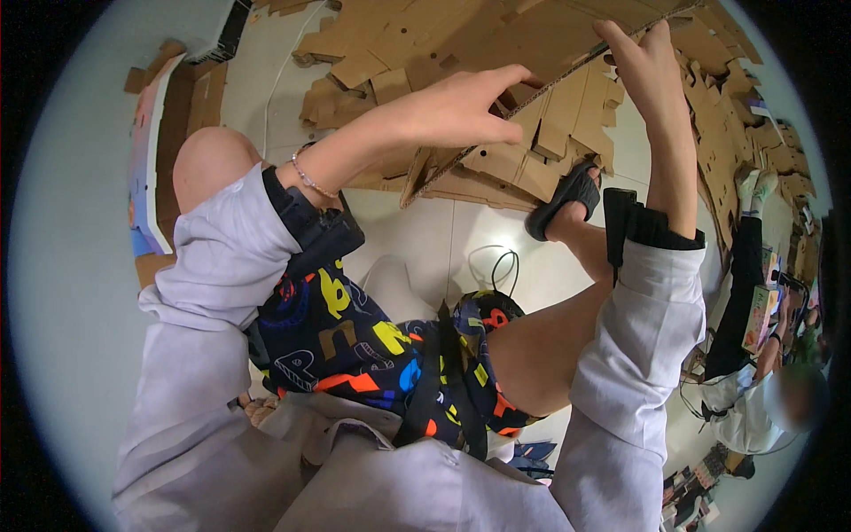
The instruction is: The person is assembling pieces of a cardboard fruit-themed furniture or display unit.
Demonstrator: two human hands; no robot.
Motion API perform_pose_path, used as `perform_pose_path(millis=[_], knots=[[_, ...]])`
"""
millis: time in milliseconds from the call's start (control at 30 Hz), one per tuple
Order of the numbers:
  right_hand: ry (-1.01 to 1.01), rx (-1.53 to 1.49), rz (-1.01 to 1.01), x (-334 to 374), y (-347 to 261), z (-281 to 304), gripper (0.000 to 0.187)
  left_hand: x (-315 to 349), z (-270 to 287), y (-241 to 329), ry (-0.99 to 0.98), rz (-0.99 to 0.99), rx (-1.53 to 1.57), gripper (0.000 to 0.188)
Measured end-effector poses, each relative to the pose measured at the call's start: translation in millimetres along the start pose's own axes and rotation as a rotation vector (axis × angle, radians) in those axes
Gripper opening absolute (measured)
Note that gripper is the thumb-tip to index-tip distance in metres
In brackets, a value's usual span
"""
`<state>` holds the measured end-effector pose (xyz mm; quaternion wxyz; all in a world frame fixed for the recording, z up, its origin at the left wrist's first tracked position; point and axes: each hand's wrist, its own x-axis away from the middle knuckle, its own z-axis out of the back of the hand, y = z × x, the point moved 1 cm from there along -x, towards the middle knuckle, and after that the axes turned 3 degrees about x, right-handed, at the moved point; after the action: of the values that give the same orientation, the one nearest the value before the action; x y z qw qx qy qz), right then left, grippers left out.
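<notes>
Brown corrugated cardboard makes up the sheet (561, 79), and my feed gives me little more than its edge, slanting between the two hands. I'd judge it light for its span, stiff while flat but ready to bend along a crease; dry and papery, so hardly slippery. It shouldn't break easily, though a hard pinch could crush the fluting. I'd take hold at two well-spaced spots on the upper edge, thumb on one face and fingers on the other, so it neither sags nor twists.

Along the sheet's nearer half, the left hand (461, 111) sits astride the edge, thumb and fingers parted wide; whether they press on the board, I cannot tell. Toward the sheet's far end, the right hand (649, 66) has the edge pinched.

For looks, the cut edge reads as a dark, rough line, and plain tan shows by the near corner; the angle hides most of the faces from me. Whether the sheet's low side touches the floor (443, 239), I can't make out. A black sandal (567, 199) is to the right of the sheet's near corner, and beyond the sheet spreads a pile (417, 44) of flattened cardboard.
</notes>
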<state>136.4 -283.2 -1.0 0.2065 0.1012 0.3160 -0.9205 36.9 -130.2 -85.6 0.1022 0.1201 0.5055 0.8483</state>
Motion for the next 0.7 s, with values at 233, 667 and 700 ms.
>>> perform_pose_path(millis=[233,667,700], knots=[[-0.027,0.033,-0.045,0.0,0.9,-1.2,0.061,2.1,0.3,3.4,0.014,0.003,-0.045,0.064],[-0.026,0.045,0.005,4.2,-1.4,0.8,0.062,4.3,2.0,8.5,-0.013,0.03,-0.022,0.067],[-0.026,0.045,0.005,3.6,-1.3,0.4,0.062,4.2,1.4,7.8,0.002,0.024,-0.043,0.067]])
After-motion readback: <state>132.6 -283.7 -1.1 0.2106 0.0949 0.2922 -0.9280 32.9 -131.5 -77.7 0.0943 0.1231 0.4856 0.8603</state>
